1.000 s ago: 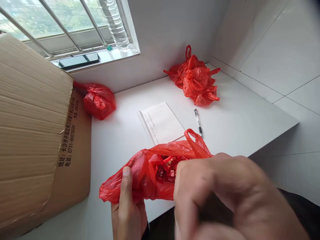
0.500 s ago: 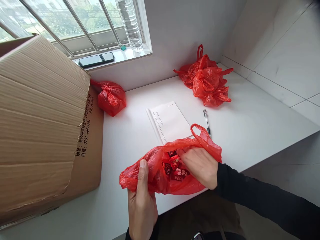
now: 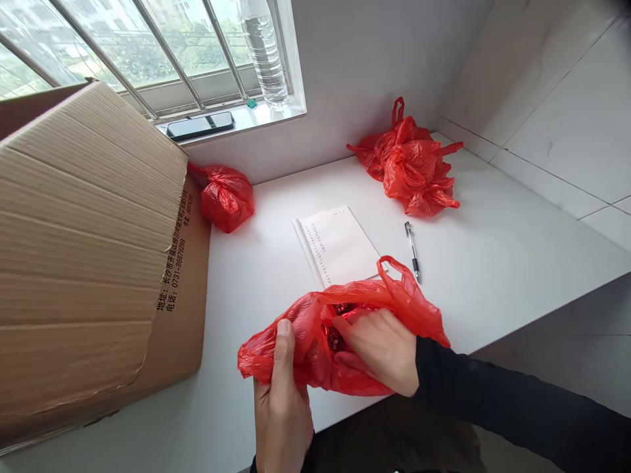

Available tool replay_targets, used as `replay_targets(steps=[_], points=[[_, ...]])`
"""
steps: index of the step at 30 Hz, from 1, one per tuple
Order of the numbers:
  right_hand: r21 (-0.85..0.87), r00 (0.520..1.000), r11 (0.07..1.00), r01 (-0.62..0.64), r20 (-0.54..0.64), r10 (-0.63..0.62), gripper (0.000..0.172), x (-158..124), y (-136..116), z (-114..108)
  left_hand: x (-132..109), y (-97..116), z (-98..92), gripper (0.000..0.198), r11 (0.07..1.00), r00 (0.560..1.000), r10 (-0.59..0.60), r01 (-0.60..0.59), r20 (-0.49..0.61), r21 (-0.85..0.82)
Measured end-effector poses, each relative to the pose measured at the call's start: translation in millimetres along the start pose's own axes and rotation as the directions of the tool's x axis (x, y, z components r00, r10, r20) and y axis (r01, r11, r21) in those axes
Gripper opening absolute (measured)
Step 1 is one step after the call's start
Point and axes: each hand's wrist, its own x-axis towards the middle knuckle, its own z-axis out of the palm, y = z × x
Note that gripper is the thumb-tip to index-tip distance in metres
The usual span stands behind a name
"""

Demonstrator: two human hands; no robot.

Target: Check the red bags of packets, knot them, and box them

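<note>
A red plastic bag (image 3: 310,315) lies open at the table's near edge, its handle loop standing up at the right. My left hand (image 3: 280,394) is closed on the bag's left side, thumb on top and fingers beneath. Reaching into the mouth, my right hand (image 3: 379,345) is among red-wrapped candies (image 3: 335,338). Its fingertips are partly hidden by the bag and the candies, so what they hold, if anything, does not show.
Behind the bag lie an open notebook (image 3: 340,243) and a pen (image 3: 413,253). Tied red bags (image 3: 417,171) sit back right, another red bag (image 3: 227,200) beside a big cardboard box (image 3: 79,249). The sill holds a phone (image 3: 200,126) and a water bottle (image 3: 266,59).
My right hand has moved left and a little lower inside the bag, covering candies that showed before. My left hand keeps its hold. The whole view has shifted slightly.
</note>
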Motion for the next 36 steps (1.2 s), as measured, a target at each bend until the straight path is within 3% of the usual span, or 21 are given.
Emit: replay_targets(steps=[7,13,19,23,29,36], points=[[-0.019,1.0,0.999,0.031,0.003,-0.031,0.024,10.9,-4.6,4.1,0.3,0.8,-3.1,0.038,1.0,1.0,-0.007,0.007,-0.021,0.001],[-0.021,1.0,1.0,0.019,0.005,-0.018,0.023,0.5,-1.2,2.3,3.0,0.7,-5.2,0.039,1.0,1.0,0.017,-0.018,-0.021,-0.014],[0.015,0.996,0.996,0.088,-0.007,-0.088,0.023,-0.8,-1.2,0.7,2.1,1.5,-4.1,0.039,1.0,1.0,0.013,-0.013,0.0,-0.012],[-0.018,0.999,0.999,0.026,-0.031,-0.027,0.014,5.9,-5.7,1.5,1.6,0.9,-6.0,0.039,0.999,0.999,0.031,-0.032,-0.023,-0.008],[-0.055,0.999,0.998,0.015,-0.037,-0.017,0.013,12.4,-15.5,15.4,2.0,1.0,-7.3,0.038,1.0,1.0,0.01,-0.01,-0.011,-0.017],[-0.076,0.996,0.994,0.079,-0.039,-0.082,0.026,13.2,-19.3,13.2,-1.3,5.7,-11.8,0.042,1.0,0.995,-0.018,0.018,-0.1,-0.009]])
